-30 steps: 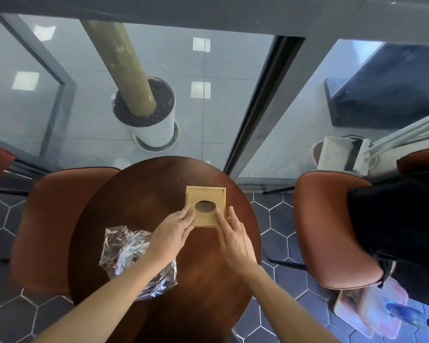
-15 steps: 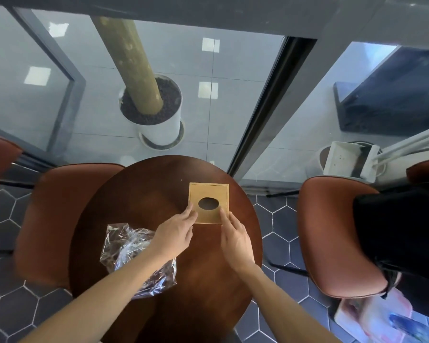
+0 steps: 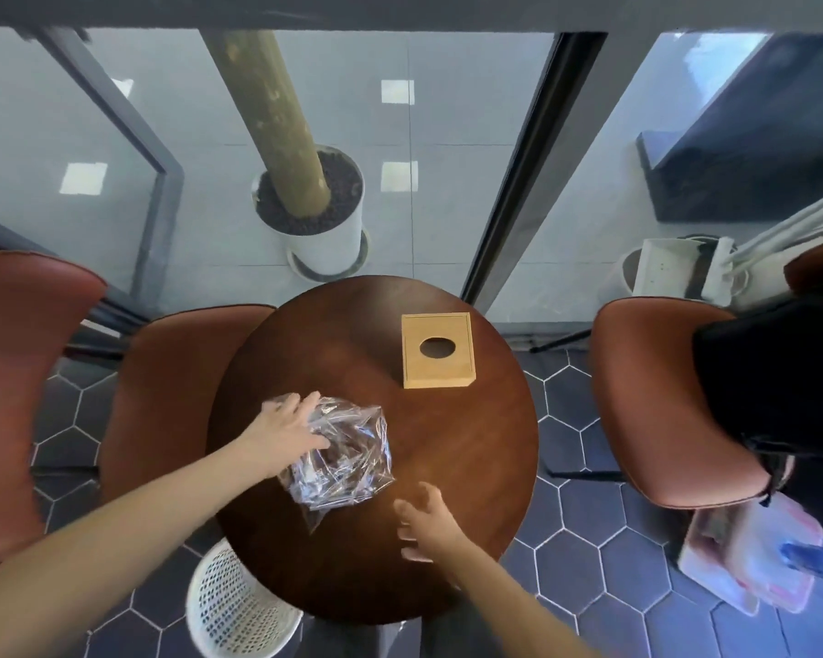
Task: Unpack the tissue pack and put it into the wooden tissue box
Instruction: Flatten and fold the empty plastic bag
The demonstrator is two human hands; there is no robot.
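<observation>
The wooden tissue box [image 3: 437, 350] stands closed on the far right part of the round dark wooden table [image 3: 471, 458], its oval slot facing up; no tissue shows in the slot. A crumpled clear plastic wrapper [image 3: 348, 460] lies on the table's left half. My left hand [image 3: 283, 432] rests flat on the wrapper's left edge, fingers spread. My right hand [image 3: 426, 524] hovers over the table just right of the wrapper, fingers apart, holding nothing.
A white mesh waste basket [image 3: 231, 605] stands on the floor under the table's near left edge. Brown chairs [image 3: 172, 387] [image 3: 656, 406] flank the table. A potted trunk [image 3: 314, 216] stands behind the glass. Black clothing and a pink bag [image 3: 751, 558] lie at right.
Both hands have left the tissue box and drawn back toward me. The left hand now lies on the plastic wrapper; the right hand is near it.
</observation>
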